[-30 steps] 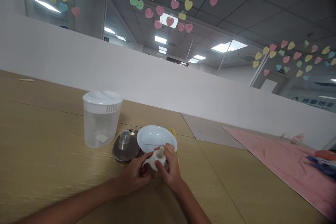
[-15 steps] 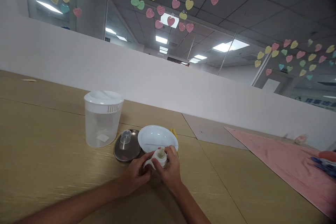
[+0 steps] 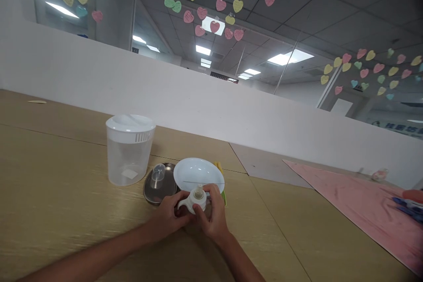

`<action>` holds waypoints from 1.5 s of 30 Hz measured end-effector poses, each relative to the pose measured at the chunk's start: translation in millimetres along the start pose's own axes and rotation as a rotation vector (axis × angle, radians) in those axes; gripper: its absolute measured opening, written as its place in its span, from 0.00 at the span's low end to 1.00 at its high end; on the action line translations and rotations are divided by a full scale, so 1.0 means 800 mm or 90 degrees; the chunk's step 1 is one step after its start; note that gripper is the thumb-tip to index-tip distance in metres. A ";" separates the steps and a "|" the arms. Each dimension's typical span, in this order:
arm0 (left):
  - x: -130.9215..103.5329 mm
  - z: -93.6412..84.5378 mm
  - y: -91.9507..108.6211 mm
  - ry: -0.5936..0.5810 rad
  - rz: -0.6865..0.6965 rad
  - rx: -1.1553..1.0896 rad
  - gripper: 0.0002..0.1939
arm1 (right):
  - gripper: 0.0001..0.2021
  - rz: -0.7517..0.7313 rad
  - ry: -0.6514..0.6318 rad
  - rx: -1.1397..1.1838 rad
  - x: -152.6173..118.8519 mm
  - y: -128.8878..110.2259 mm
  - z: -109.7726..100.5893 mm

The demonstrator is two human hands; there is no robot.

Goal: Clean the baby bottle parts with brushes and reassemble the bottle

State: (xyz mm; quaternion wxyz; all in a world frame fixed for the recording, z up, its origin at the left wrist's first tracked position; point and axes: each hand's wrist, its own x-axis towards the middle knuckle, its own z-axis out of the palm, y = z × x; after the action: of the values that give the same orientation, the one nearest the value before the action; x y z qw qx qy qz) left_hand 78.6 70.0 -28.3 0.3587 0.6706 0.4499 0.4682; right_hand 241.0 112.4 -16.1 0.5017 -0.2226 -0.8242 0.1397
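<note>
A small baby bottle (image 3: 197,199) with a white collar, a side handle and a clear teat is between my two hands, in front of the white bowl. My left hand (image 3: 169,217) is closed round its handle side. My right hand (image 3: 213,215) grips the collar from the right, thumb at the front. The bottle's lower part is hidden by my fingers. A clear domed cap (image 3: 158,174) stands on a dark metal tray (image 3: 165,192) just left of the white bowl (image 3: 198,171).
A translucent bucket with a white lid (image 3: 130,154) stands left of the tray. Something yellow (image 3: 218,166) and something green (image 3: 224,197) show beside the bowl. A pink cloth (image 3: 363,207) covers the right side, with a blue and orange object (image 3: 410,205) on it. A white partition runs behind.
The bottle has shifted slightly left and its handle shows more. Both hands have moved a little with it, still holding it. More of the green thing beside the bowl is visible.
</note>
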 end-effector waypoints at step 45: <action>0.002 -0.037 -0.026 0.457 0.480 0.366 0.13 | 0.17 -0.151 0.034 -0.171 0.004 0.004 0.003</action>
State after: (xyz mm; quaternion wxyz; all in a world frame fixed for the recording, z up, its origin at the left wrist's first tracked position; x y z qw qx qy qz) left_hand 45.5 80.6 -37.2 -0.2027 0.6543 0.3823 0.6202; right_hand 238.5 116.6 -16.3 0.5021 -0.1924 -0.8423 -0.0380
